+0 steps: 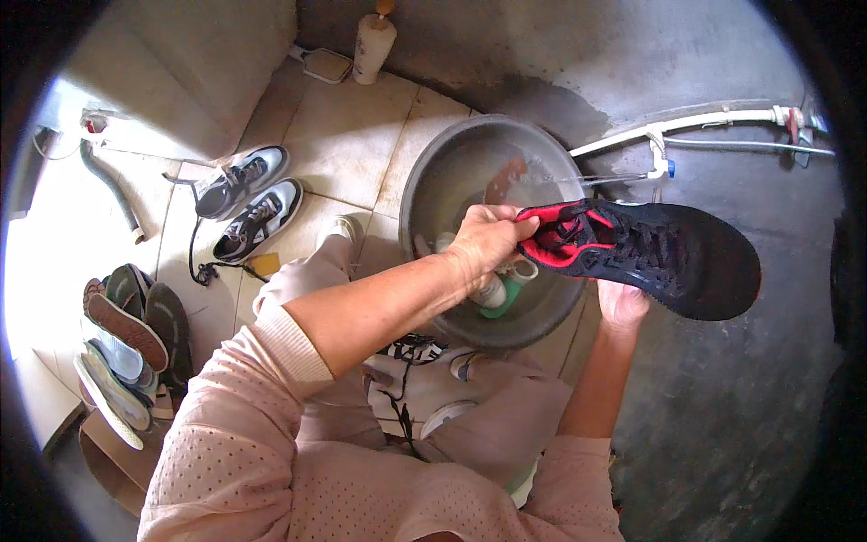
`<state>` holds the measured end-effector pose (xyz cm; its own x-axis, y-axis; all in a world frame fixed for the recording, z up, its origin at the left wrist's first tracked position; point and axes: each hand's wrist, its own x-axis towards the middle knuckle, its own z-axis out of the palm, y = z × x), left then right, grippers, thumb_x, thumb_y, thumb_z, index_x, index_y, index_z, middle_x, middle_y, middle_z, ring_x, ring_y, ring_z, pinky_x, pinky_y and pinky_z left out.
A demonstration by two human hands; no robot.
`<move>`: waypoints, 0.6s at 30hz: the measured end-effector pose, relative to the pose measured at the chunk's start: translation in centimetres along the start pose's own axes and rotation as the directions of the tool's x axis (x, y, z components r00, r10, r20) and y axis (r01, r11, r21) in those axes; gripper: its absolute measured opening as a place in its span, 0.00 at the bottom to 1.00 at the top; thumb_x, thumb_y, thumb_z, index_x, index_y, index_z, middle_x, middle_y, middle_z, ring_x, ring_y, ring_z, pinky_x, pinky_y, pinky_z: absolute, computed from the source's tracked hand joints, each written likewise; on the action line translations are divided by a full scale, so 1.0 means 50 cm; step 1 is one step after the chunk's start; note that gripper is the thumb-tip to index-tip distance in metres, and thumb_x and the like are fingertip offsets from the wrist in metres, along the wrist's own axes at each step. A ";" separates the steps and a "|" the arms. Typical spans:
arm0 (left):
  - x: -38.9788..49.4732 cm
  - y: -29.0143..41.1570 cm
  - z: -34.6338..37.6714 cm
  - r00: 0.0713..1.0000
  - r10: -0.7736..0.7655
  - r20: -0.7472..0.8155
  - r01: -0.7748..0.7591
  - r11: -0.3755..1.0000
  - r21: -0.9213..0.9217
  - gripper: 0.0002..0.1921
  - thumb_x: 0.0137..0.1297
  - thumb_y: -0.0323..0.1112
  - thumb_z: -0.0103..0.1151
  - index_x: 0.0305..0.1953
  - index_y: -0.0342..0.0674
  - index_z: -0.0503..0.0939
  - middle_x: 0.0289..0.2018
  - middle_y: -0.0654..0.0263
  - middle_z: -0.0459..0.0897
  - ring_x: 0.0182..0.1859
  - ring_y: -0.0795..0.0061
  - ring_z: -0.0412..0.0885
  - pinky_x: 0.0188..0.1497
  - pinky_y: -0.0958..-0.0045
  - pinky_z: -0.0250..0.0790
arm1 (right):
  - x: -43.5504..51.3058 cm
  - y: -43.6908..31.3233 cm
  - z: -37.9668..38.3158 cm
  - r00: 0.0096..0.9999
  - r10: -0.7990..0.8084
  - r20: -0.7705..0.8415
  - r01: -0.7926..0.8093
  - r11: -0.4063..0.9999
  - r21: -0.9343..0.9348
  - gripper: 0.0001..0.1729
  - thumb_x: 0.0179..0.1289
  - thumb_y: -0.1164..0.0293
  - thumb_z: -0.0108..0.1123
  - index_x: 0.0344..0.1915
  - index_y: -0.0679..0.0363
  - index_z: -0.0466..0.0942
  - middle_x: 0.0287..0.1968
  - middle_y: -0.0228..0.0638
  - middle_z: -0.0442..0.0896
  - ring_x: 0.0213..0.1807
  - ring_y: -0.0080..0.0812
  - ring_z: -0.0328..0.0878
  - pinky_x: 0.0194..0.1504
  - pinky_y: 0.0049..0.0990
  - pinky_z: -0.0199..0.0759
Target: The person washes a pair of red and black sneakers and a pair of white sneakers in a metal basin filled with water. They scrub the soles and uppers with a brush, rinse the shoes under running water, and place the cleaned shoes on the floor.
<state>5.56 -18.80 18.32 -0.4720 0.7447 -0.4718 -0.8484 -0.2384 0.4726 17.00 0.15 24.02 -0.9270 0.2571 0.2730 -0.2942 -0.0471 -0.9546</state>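
A black sneaker [684,254] with a red lining is held up over the right side of a basin, toe pointing right. My left hand [494,237] grips it at the heel collar, thumb at the opening. Beneath the shoe, my right hand [622,301] supports it from the sole side; the fingers are mostly hidden. Water stands in the round dark grey plastic basin [418,179]. Inside it lie a green object [501,305] and a whitish object [491,295], partly covered by my left arm. A thin stream runs into the basin from a white tap [657,168] with a blue end.
A pair of grey-and-black sneakers [261,220] stands on the floor tiles at left, beside a yellow block [264,264]. Several insoles [129,332] are piled farther left. A hose [112,193] lies behind. A bottle [374,51] stands by the wall; a white pipe [718,120] runs along it.
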 end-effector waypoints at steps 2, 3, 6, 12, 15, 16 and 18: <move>-0.003 0.003 -0.003 1.000 0.014 -0.003 -0.014 1.000 0.002 0.07 0.68 0.33 0.56 0.41 0.39 0.82 0.35 0.65 0.84 0.34 0.74 0.81 0.38 0.70 0.73 | 0.007 -0.009 0.006 0.998 0.039 0.040 -0.037 0.999 -0.037 0.50 0.51 0.53 0.71 0.70 0.55 0.58 0.71 0.37 0.61 0.73 0.47 0.53 0.73 0.51 0.41; -0.005 0.006 0.000 1.000 0.018 -0.011 -0.018 1.000 -0.015 0.06 0.67 0.32 0.57 0.38 0.37 0.82 0.32 0.66 0.84 0.32 0.76 0.81 0.35 0.73 0.74 | 0.016 -0.022 0.015 0.997 0.059 0.058 -0.055 0.997 -0.062 0.50 0.51 0.53 0.72 0.70 0.55 0.58 0.71 0.37 0.61 0.73 0.47 0.52 0.74 0.51 0.40; -0.003 0.008 0.010 0.999 0.043 0.012 -0.041 0.989 -0.144 0.07 0.67 0.30 0.56 0.36 0.36 0.83 0.30 0.65 0.84 0.30 0.78 0.81 0.31 0.76 0.73 | 0.043 -0.048 0.048 0.989 0.016 0.147 0.007 0.988 -0.152 0.51 0.50 0.55 0.72 0.70 0.56 0.57 0.71 0.40 0.60 0.74 0.50 0.51 0.74 0.52 0.38; -0.015 0.023 0.027 0.997 0.076 0.007 -0.073 0.979 -0.190 0.08 0.68 0.30 0.54 0.34 0.37 0.83 0.29 0.65 0.84 0.29 0.77 0.79 0.34 0.73 0.73 | 0.057 -0.080 0.062 0.988 -0.002 0.153 0.032 0.981 -0.191 0.51 0.50 0.56 0.72 0.71 0.56 0.57 0.71 0.39 0.60 0.74 0.49 0.52 0.74 0.52 0.37; -0.005 0.020 0.025 0.997 0.082 -0.010 -0.082 0.984 -0.155 0.08 0.67 0.31 0.56 0.32 0.38 0.83 0.27 0.67 0.83 0.27 0.77 0.78 0.32 0.72 0.73 | 0.062 -0.084 0.066 0.987 0.002 0.161 0.033 0.977 -0.211 0.51 0.50 0.56 0.72 0.71 0.56 0.57 0.71 0.38 0.60 0.74 0.48 0.52 0.74 0.52 0.37; -0.009 0.024 0.028 0.998 0.068 -0.015 -0.069 0.986 -0.150 0.08 0.67 0.31 0.56 0.31 0.38 0.82 0.27 0.67 0.82 0.27 0.77 0.77 0.31 0.72 0.72 | 0.062 -0.086 0.065 0.987 0.005 0.158 0.030 0.975 -0.220 0.51 0.50 0.56 0.72 0.71 0.56 0.57 0.71 0.38 0.60 0.73 0.48 0.52 0.74 0.52 0.37; -0.009 0.028 0.030 0.998 0.059 -0.023 -0.062 0.987 -0.146 0.07 0.66 0.30 0.57 0.29 0.39 0.81 0.25 0.68 0.81 0.26 0.78 0.77 0.28 0.73 0.72 | 0.065 -0.092 0.070 0.987 0.011 0.159 0.027 0.971 -0.237 0.51 0.50 0.56 0.72 0.71 0.56 0.57 0.71 0.38 0.60 0.73 0.48 0.52 0.74 0.52 0.37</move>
<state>4.93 -18.56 20.30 -0.5268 0.7150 -0.4596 -0.8434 -0.3728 0.3868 14.51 -2.17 29.72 -0.9555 0.1000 0.2775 -0.2554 0.1898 -0.9480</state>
